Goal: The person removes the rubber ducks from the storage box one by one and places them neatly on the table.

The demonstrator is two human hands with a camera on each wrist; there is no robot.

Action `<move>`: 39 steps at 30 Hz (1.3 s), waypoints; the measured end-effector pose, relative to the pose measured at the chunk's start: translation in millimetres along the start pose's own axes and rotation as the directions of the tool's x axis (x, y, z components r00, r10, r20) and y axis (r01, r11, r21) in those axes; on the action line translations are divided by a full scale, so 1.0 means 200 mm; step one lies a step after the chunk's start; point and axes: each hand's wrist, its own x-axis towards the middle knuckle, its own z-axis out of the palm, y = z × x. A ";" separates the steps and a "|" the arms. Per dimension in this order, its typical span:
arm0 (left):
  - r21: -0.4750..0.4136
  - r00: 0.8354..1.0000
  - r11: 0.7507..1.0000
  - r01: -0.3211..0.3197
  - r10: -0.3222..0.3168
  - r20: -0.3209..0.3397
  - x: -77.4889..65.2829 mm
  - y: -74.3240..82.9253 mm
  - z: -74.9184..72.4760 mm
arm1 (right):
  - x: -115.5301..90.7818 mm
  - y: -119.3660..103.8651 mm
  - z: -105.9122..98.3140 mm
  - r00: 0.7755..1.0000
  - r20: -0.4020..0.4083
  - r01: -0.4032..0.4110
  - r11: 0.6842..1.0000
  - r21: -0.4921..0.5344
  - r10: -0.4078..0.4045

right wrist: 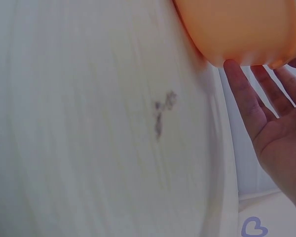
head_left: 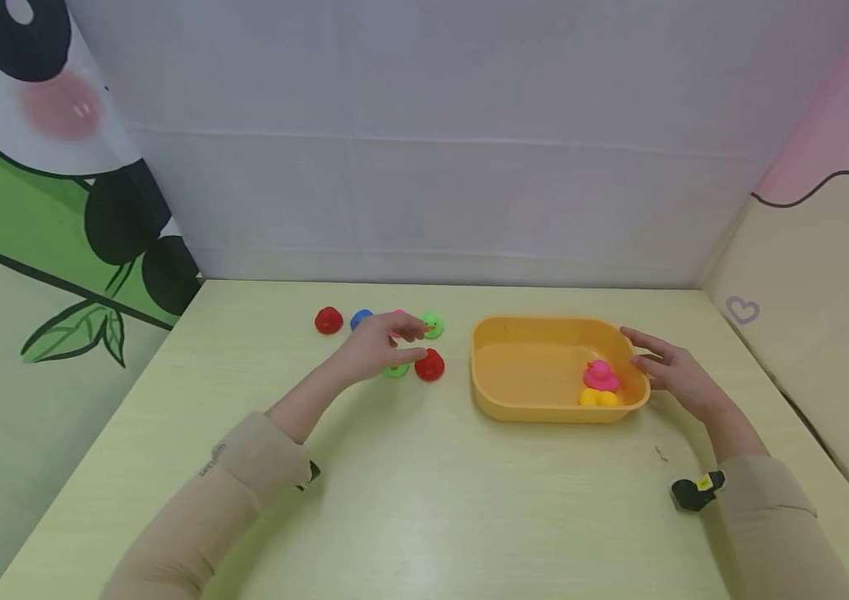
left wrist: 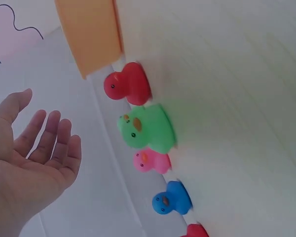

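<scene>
My left hand (head_left: 377, 346) hovers over a group of small rubber ducks, its fingers loosely bent and holding nothing. Under and around it sit a red duck (head_left: 430, 365), a green duck (head_left: 397, 371) partly covered by the hand, and another green duck (head_left: 432, 325). Behind it are a mostly hidden pink duck, a blue duck (head_left: 360, 317) and a second red duck (head_left: 329, 320). With extended fingers, my right hand (head_left: 681, 377) touches the right end of an orange-yellow plastic tub (head_left: 525, 412). Inside the tub lie a pink duck (head_left: 601, 377) and something yellow (head_left: 598, 398), likely a duck.
Everything stands on a pale wood-grain table (head_left: 424, 500). A whitish cloth wall (head_left: 424, 167) rises behind it, with printed panels at left and right. A small dark mark (right wrist: 162, 113) lies on the tabletop near the right wrist.
</scene>
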 end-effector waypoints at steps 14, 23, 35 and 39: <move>-0.138 0.999 0.990 -0.007 0.002 -0.035 0.06 0.21 0.14 | 0.00 0.00 -0.01 1.000 -0.001 0.003 1.000 0.002 -0.003; -0.261 0.993 0.959 -0.114 0.098 -0.072 0.14 0.29 0.26 | 0.00 -0.01 -0.01 1.000 -0.005 0.001 1.000 0.010 -0.001; -0.291 0.991 0.947 -0.133 0.132 -0.025 0.26 0.38 0.39 | -0.02 -0.04 0.00 1.000 -0.002 0.006 1.000 0.023 -0.006; -0.277 0.990 0.952 -0.132 0.140 0.011 0.30 0.41 0.45 | -0.02 -0.04 0.00 1.000 0.002 -0.002 0.999 0.045 0.002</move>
